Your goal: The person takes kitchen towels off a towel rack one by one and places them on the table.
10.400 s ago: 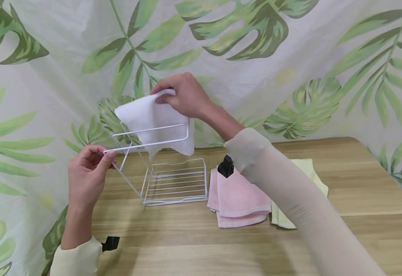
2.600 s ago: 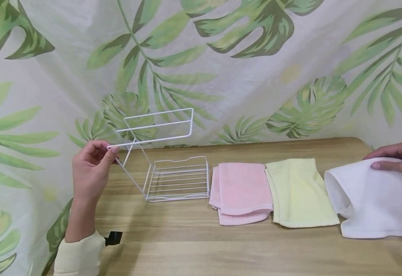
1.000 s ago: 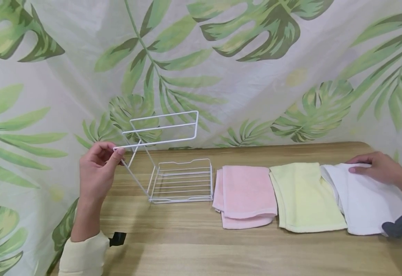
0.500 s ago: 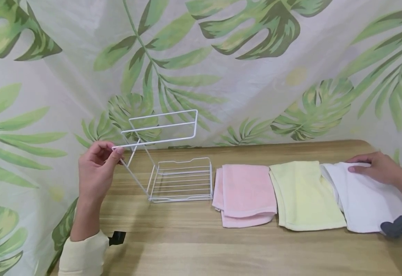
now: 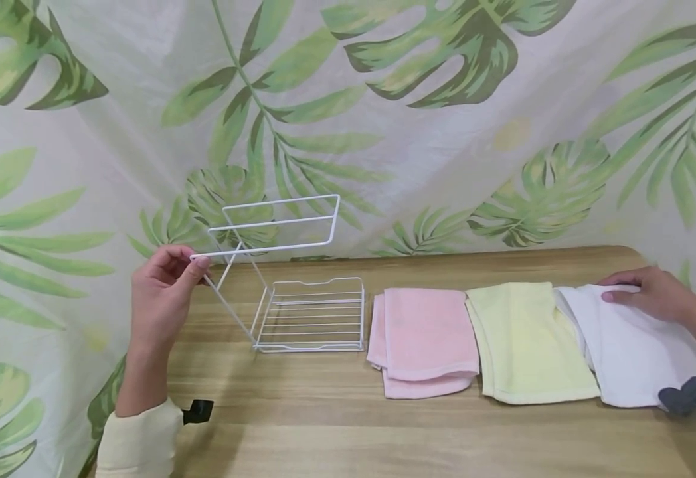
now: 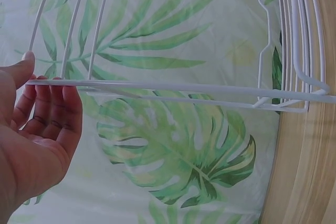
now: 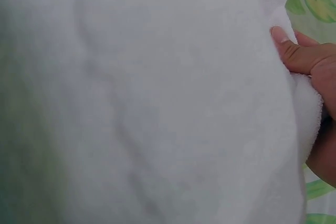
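Note:
My left hand [image 5: 163, 292] pinches the upper left corner of a white wire rack [image 5: 312, 348] between thumb and fingers. In the left wrist view, the thumb [image 6: 23, 69] lies over the wire and the fingers curl beneath it. At the right, my right hand [image 5: 647, 292] grips the far edge of a folded white towel [image 5: 641, 352], which lies on the table. The right wrist view shows the thumb [image 7: 289, 53] on the white towel [image 7: 199, 103], with the other fingers partly hidden behind it. A folded yellow towel [image 5: 530, 345] overlaps or touches the white one's left side.
A folded pink towel [image 5: 428, 338] lies between the rack and the yellow towel. The wooden table [image 5: 348, 438] ends at a leaf-printed curtain [image 5: 420, 153] behind. Black wrist mounts show at the left cuff [image 5: 198, 411] and over the white towel's near right corner.
The white towel, earlier held over the rack's top, has been carried right and lowered beside the yellow towel. Lately both hands hold nearly still; the rack's top has shifted slightly left.

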### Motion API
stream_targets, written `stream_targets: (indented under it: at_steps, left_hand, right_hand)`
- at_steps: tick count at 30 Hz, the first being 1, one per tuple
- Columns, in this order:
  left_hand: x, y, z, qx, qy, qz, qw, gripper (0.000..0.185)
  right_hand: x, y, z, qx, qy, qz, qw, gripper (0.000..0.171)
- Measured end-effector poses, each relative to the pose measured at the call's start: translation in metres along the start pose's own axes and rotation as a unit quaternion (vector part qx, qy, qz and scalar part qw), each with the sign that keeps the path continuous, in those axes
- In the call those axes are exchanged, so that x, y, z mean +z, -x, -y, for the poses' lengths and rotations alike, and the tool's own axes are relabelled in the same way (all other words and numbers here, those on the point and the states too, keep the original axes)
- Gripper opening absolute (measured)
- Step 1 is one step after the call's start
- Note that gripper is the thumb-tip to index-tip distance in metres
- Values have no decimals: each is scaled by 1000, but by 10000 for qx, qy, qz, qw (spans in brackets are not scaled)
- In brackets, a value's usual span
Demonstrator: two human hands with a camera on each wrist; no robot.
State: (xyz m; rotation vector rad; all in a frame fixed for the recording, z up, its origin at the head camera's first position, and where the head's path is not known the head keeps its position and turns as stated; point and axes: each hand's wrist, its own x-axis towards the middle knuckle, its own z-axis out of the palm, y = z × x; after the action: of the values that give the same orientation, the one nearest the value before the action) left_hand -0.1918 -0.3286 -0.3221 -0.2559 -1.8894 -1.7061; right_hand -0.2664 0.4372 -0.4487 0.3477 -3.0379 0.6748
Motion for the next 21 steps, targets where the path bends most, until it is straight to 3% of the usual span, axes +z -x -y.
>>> stream_targets:
  at_steps: [14,21]
  left_hand:
    - [-2,-3,1,28,135,71,9999,8]
    - [0,-3,1,52,196,113,9997,10]
  right_hand:
    - [-4,1,7,-174,289,-72,9994,26]
    - [-17,9,12,-124,612,-392,9973,22]
